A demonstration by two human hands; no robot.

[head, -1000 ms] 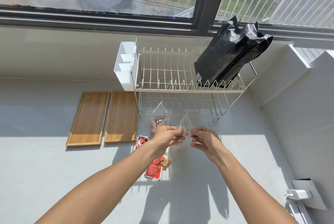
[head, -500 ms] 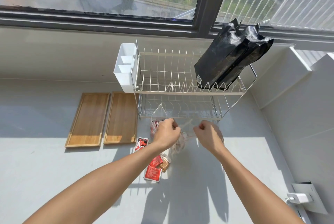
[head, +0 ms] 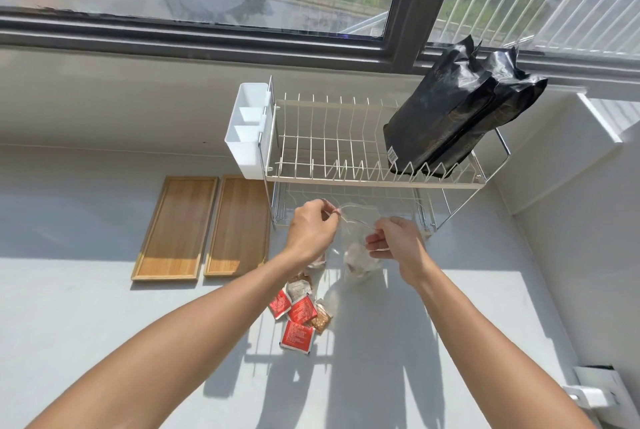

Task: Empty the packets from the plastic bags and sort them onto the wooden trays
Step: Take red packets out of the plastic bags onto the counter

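Observation:
A clear plastic bag hangs between my hands above the white counter, with pale packets low inside it. My left hand pinches the left side of its mouth. My right hand pinches the right side, so the mouth is held apart. Below it lie several loose packets: red ones and brown ones. A second bag is mostly hidden behind my left hand. Two wooden trays, one beside the other, lie bare at the left.
A white wire dish rack stands behind my hands, with a white cutlery holder on its left end and two black pouches leaning at its right. A white charger sits at the lower right by the wall.
My hands have drawn apart and moved a little further from me, pulling the bag's mouth wider. The bag's packets now hang lower between them.

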